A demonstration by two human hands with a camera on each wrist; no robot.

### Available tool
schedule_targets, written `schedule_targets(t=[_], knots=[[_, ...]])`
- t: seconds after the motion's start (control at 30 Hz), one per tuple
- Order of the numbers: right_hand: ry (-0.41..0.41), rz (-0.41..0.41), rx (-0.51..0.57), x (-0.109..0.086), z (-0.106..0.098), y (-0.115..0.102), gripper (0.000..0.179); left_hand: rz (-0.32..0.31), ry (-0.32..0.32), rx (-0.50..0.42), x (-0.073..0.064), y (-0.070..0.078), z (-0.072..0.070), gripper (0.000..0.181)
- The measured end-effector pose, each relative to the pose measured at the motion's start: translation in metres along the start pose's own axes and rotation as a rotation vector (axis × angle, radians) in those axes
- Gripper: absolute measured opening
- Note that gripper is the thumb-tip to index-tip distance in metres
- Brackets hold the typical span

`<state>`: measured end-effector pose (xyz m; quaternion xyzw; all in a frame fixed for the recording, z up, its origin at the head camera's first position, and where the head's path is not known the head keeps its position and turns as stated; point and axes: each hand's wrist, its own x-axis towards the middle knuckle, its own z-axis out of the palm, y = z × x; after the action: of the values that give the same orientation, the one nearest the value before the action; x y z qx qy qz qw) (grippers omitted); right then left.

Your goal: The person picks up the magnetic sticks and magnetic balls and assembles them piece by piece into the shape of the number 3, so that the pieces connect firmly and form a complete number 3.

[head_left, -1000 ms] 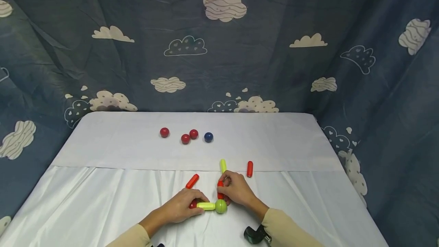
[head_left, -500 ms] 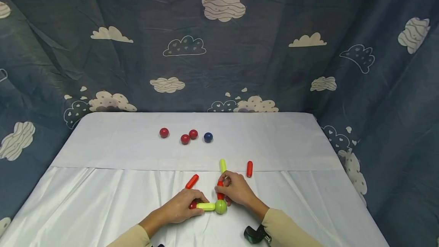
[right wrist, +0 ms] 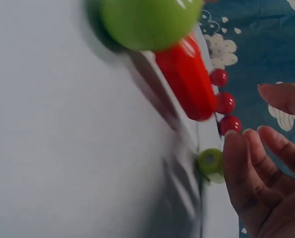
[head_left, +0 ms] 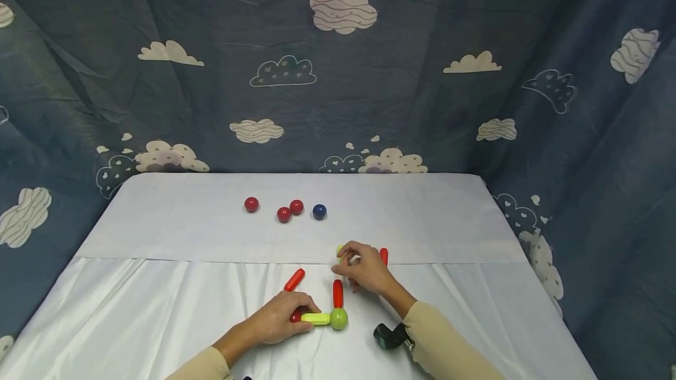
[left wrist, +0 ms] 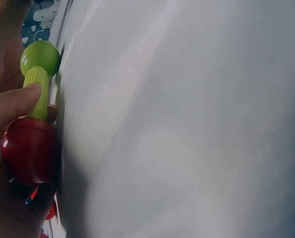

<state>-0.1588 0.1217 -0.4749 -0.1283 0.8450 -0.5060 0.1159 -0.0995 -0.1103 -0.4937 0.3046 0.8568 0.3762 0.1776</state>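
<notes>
My left hand (head_left: 280, 316) pinches a yellow-green rod (head_left: 315, 319) between thumb and fingers. A red ball (left wrist: 32, 148) sits on one end of that rod and a green ball (head_left: 338, 319) on the other. From the green ball a red rod (head_left: 338, 294) points away toward the far side. My right hand (head_left: 368, 268) hovers beyond this red rod, thumb and fingers apart, holding nothing. Just past its fingertips is a second yellow-green rod (right wrist: 210, 160), mostly hidden by the hand in the head view.
A loose red rod (head_left: 294, 280) lies beyond my left hand. Another red rod (head_left: 384, 256) is partly covered by my right hand. Farther back on the white cloth (head_left: 422, 216) are a blue ball (head_left: 319, 211) and several red balls (head_left: 251, 204).
My right hand has let go of the red rod at the green ball and moved away toward the second yellow-green rod. My left hand keeps its hold in place.
</notes>
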Motion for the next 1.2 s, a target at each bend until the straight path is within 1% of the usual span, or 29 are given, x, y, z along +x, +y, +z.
schedule_targets(t=[0.1, 0.17, 0.27, 0.33, 0.4, 0.57, 0.63, 0.73, 0.83, 0.93, 1.07, 1.2], knots=[[0.038, -0.01, -0.014, 0.019, -0.003, -0.004, 0.03, -0.006, 0.007, 0.0, -0.001, -0.001, -0.001, 0.017], [0.066, -0.005, -0.046, 0.032, -0.005, -0.006, 0.03, -0.013, 0.006, -0.007, -0.001, -0.001, -0.001, 0.017], [0.092, 0.022, -0.086, 0.05, -0.008, -0.01, 0.031, -0.018, 0.005, -0.015, -0.001, -0.001, -0.001, 0.017], [0.093, 0.043, -0.11, 0.063, -0.008, -0.013, 0.031, -0.02, 0.004, -0.019, -0.001, -0.001, -0.001, 0.016], [0.083, 0.056, -0.141, 0.075, -0.009, -0.016, 0.033, -0.027, -0.001, -0.02, -0.001, -0.001, -0.001, 0.016], [0.052, 0.051, -0.22, 0.105, -0.008, -0.017, 0.039, -0.046, -0.014, -0.018, 0.001, -0.002, 0.0, 0.017], [0.043, 0.057, -0.222, 0.114, -0.008, -0.016, 0.041, -0.05, -0.014, -0.019, 0.001, -0.002, -0.001, 0.017], [0.036, 0.07, -0.213, 0.127, -0.007, -0.014, 0.043, -0.039, -0.015, -0.027, 0.002, -0.002, -0.001, 0.017], [0.026, 0.083, -0.202, 0.137, -0.007, -0.009, 0.043, -0.031, -0.027, -0.046, 0.002, -0.001, -0.001, 0.017], [-0.003, 0.083, -0.214, 0.147, -0.007, -0.005, 0.043, -0.029, -0.033, -0.058, 0.002, -0.001, 0.0, 0.016], [-0.059, 0.084, -0.249, 0.156, -0.008, -0.003, 0.044, -0.029, -0.031, -0.053, 0.002, -0.001, 0.0, 0.016], [-0.114, 0.099, -0.295, 0.161, -0.008, -0.003, 0.041, -0.027, -0.035, -0.047, 0.003, -0.001, 0.0, 0.016]])
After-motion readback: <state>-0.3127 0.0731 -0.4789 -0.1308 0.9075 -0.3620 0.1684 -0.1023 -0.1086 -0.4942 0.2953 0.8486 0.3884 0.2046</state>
